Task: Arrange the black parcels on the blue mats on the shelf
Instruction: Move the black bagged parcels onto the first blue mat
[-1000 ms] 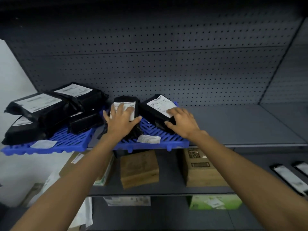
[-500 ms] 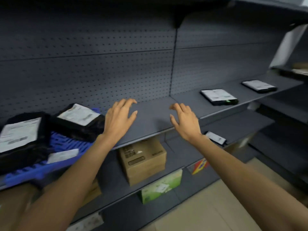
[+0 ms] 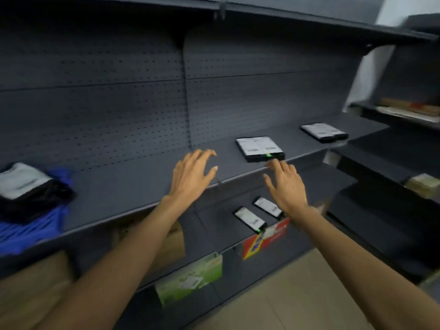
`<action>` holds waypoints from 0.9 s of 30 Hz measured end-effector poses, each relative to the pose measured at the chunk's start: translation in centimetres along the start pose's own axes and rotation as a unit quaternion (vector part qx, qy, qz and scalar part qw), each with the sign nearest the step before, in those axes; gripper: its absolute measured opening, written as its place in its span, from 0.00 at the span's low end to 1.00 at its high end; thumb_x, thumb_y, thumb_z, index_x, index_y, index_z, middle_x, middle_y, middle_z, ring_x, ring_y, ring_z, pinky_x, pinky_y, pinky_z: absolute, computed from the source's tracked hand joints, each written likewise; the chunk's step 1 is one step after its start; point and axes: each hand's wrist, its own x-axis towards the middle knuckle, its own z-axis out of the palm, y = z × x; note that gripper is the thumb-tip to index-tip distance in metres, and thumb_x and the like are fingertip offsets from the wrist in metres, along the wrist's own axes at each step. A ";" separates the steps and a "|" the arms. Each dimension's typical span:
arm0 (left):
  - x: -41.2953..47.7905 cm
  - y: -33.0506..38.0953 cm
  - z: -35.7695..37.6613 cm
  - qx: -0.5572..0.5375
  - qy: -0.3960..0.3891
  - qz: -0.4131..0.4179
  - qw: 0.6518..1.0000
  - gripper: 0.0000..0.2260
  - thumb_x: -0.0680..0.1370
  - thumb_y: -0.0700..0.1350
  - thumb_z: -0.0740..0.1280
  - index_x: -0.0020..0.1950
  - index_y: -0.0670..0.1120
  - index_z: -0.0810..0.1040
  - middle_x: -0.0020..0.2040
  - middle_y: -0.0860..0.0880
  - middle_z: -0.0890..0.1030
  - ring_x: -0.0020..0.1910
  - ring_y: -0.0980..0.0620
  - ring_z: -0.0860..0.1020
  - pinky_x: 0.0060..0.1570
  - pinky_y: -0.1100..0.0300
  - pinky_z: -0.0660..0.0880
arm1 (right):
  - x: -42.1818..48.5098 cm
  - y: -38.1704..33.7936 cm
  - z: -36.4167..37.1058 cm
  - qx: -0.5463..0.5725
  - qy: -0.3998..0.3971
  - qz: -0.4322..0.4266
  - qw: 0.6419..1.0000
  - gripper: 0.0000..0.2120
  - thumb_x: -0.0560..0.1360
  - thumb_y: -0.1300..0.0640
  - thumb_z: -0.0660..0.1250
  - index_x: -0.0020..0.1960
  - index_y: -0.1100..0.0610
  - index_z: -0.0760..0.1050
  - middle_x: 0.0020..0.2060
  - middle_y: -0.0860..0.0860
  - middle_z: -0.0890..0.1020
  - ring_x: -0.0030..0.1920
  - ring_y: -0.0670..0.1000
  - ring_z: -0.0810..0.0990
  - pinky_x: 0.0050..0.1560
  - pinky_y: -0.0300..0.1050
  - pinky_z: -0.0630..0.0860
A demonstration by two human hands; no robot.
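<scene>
Black near parcel [image 3: 260, 148], flat, white label up, lay by the front edge of the grey shelf [image 3: 133, 186], well apart from the blue mat [image 3: 28, 229] at far left. A labelled parcel [image 3: 31, 194] sat on that mat. A far parcel [image 3: 322, 132] lay further right on the same shelf, and the lower parcels [image 3: 248, 217] lay one level down.

My left hand [image 3: 190, 177] hovered over bare shelf, fingers spread wide and lightly bent, holding nothing. My right hand [image 3: 285, 184] was at the shelf's front edge, fingers straight and spread, empty, tips just short of the near parcel.

I judged the step as reaching for the next pickup. The next move called for fingers under that thin front edge, then a carry left to the mat. The left side was blurred.
</scene>
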 end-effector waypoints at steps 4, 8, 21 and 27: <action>-4.7 -8.7 -6.2 0.086 0.024 -0.116 0.989 0.17 0.79 0.54 0.64 0.67 0.54 0.72 0.61 0.51 0.77 0.61 0.47 0.74 0.55 0.51 0.72 | 2.6 -11.7 4.3 0.099 -0.046 -0.121 0.987 0.14 0.79 0.52 0.62 0.62 0.57 0.71 0.56 0.56 0.77 0.55 0.62 0.74 0.51 0.56 0.74; -11.6 -18.5 -13.2 0.158 0.051 -0.244 0.956 0.19 0.78 0.53 0.66 0.68 0.51 0.73 0.61 0.46 0.77 0.60 0.42 0.74 0.55 0.48 0.74 | 3.1 -26.3 8.0 0.177 -0.093 -0.229 0.953 0.18 0.81 0.49 0.59 0.67 0.55 0.68 0.60 0.54 0.76 0.60 0.58 0.73 0.55 0.53 0.73; -22.5 -40.4 -23.1 0.159 -0.051 -0.567 0.807 0.45 0.68 0.75 0.63 0.78 0.56 0.53 0.79 0.43 0.52 0.75 0.33 0.55 0.71 0.37 0.57 | 5.0 -55.5 19.6 0.113 -0.324 -0.233 0.910 0.49 0.70 0.29 0.63 0.80 0.48 0.43 0.79 0.55 0.47 0.76 0.68 0.49 0.72 0.66 0.52; -22.0 -40.9 -24.2 0.149 -0.034 -0.563 0.812 0.36 0.71 0.66 0.68 0.75 0.60 0.59 0.73 0.45 0.57 0.67 0.34 0.63 0.64 0.38 0.65 | 6.1 -56.7 20.6 0.104 -0.289 -0.234 0.922 0.45 0.68 0.33 0.68 0.77 0.44 0.51 0.76 0.56 0.56 0.71 0.67 0.60 0.69 0.66 0.59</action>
